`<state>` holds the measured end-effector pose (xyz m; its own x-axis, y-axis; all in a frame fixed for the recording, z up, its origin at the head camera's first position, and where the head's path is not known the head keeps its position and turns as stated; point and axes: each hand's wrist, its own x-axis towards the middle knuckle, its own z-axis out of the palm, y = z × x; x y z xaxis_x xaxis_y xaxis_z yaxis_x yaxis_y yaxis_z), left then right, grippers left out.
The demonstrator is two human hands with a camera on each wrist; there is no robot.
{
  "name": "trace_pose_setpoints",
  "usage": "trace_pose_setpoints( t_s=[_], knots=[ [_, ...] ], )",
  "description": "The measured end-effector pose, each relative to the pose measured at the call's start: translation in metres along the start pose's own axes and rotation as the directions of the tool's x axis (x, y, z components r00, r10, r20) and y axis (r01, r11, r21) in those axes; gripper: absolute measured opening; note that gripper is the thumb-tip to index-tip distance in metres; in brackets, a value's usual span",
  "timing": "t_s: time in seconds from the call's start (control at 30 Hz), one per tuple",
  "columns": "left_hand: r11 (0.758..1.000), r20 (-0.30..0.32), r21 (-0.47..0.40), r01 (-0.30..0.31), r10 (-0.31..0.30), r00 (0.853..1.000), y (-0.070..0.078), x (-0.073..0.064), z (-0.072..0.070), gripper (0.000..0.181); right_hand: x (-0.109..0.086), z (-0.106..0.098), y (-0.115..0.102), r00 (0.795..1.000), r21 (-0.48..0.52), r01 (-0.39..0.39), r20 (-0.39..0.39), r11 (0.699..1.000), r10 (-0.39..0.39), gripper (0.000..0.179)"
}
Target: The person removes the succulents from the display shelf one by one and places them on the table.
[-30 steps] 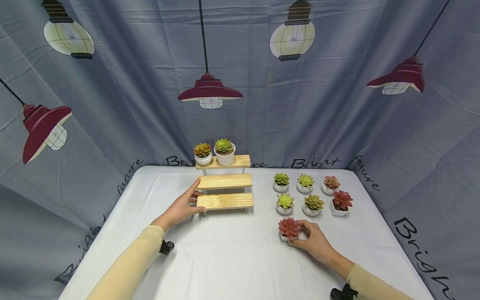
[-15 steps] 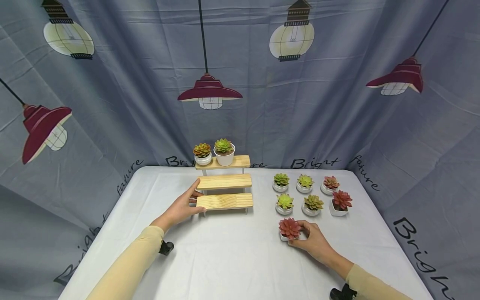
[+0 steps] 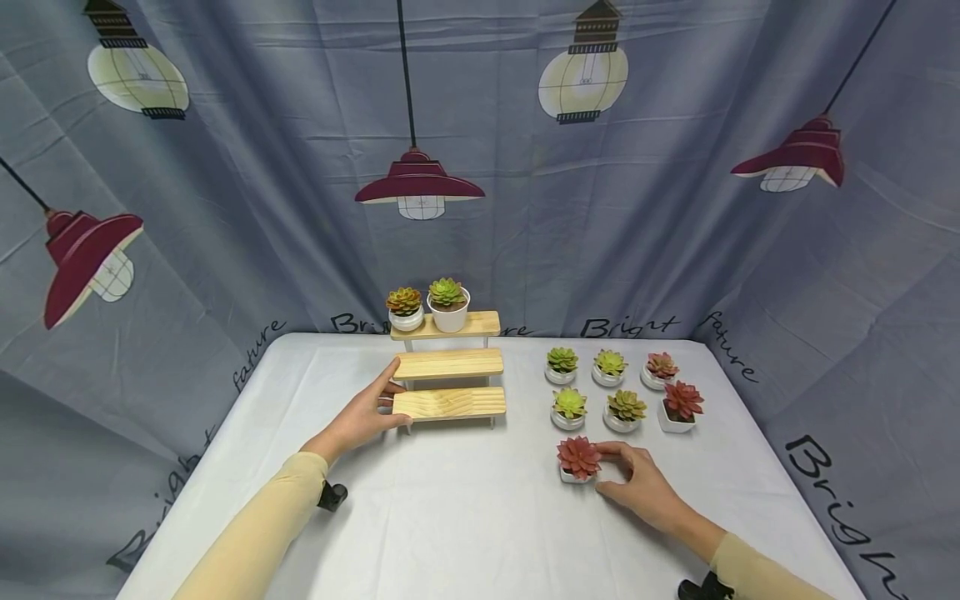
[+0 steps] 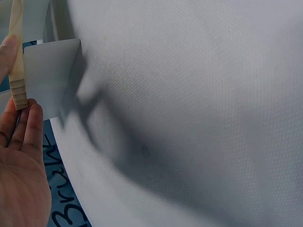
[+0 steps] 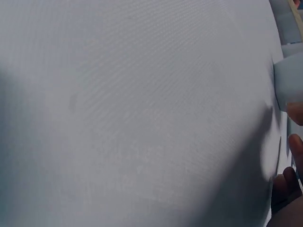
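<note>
My left hand (image 3: 367, 412) grips the left end of a three-tier wooden display stand (image 3: 450, 403), thumb at the front of the lowest board. In the left wrist view, thumb and fingers (image 4: 33, 127) lie on either side of a board end (image 4: 17, 75). My right hand (image 3: 641, 487) is just right of a red potted succulent (image 3: 578, 458) on the table, thumb and fingers spread apart. Its white pot (image 5: 289, 82) shows at the right wrist view's edge, close to a fingertip. Two potted succulents, one orange-green (image 3: 405, 302) and one green (image 3: 447, 293), stand on the top board.
Behind the right hand stand several more potted succulents in two rows, among them a bright green one (image 3: 569, 404), an olive one (image 3: 626, 406) and a red one in a square pot (image 3: 682, 402). A white cloth covers the table (image 3: 465, 517). A lamp-print curtain (image 3: 510, 208) hangs behind.
My right hand has let go of the red succulent and drawn slightly away to the right. The pot stays in place. My left hand has not moved.
</note>
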<state>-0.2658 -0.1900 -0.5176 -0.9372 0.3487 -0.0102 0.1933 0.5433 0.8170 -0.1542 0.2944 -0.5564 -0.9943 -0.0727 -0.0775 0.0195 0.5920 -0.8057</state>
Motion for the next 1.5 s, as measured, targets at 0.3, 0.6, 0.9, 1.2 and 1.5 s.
trace_pose_setpoints(
  t_s=[0.3, 0.6, 0.9, 1.2, 1.5],
  knots=[
    [1.000, 0.000, 0.000, 0.000, 0.000, 1.000, -0.003, 0.001, -0.001, 0.113, -0.007, -0.017, -0.006, 0.987, 0.017, 0.082, -0.139, 0.997, -0.078, 0.042],
    [1.000, 0.002, -0.003, 0.000, 0.000, 1.000, -0.001, 0.000, -0.001, 0.113, -0.002, -0.042, -0.040, 0.948, -0.013, 0.183, -0.263, 0.983, -0.180, 0.039],
    [1.000, 0.006, 0.001, 0.001, -0.001, 1.000, 0.001, 0.000, -0.001, 0.112, 0.015, -0.052, -0.089, 0.920, 0.048, 0.287, -0.291, 0.957, -0.262, 0.040],
    [1.000, 0.001, 0.003, 0.006, -0.006, 1.000, 0.001, -0.001, -0.001, 0.112, 0.044, -0.051, -0.130, 0.881, 0.089, 0.404, -0.305, 0.910, -0.362, 0.046],
    [1.000, 0.002, -0.007, 0.018, -0.018, 1.000, 0.003, -0.002, -0.001, 0.112, 0.077, -0.034, -0.173, 0.863, 0.140, 0.480, -0.250, 0.866, -0.439, 0.052]
  ],
)
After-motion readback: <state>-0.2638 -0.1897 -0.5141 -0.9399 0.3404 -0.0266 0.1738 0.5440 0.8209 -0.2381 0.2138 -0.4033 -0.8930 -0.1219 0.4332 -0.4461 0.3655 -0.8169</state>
